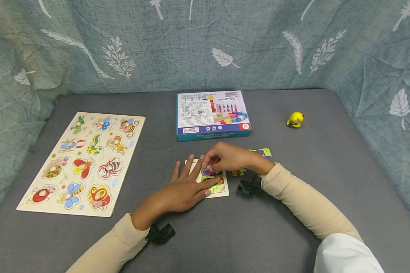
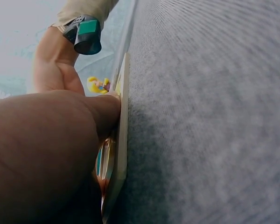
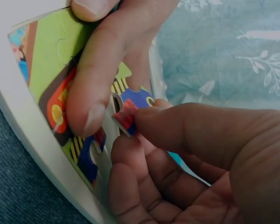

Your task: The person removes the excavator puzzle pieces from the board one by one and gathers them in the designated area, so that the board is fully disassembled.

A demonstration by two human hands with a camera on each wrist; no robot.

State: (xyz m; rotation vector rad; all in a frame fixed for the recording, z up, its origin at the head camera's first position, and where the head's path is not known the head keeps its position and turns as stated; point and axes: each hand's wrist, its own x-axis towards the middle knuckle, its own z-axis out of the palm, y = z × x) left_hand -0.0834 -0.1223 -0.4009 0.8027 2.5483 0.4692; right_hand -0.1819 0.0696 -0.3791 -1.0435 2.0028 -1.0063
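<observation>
A small jigsaw tray [image 1: 227, 188] with a pale rim lies on the grey table, partly filled with bright pieces. My left hand [image 1: 182, 193] rests across it, fingers spread over its left side and its pieces. In the left wrist view the thumb lies along the edge of the tray [image 2: 123, 149]. Over the tray's upper part, my right hand [image 1: 227, 156] pinches a puzzle piece [image 3: 126, 119], red and blue, between thumb and fingers. That piece is tilted at a gap among the fitted pieces, next to a left-hand finger [image 3: 95, 88].
Loose puzzle pieces [image 1: 239, 172] lie right of the tray, partly behind the right forearm. A boxed bead set [image 1: 213, 113] sits behind it. On the left is a large insect peg board [image 1: 104, 151]; a yellow toy figure [image 1: 295, 119] stands at the back right.
</observation>
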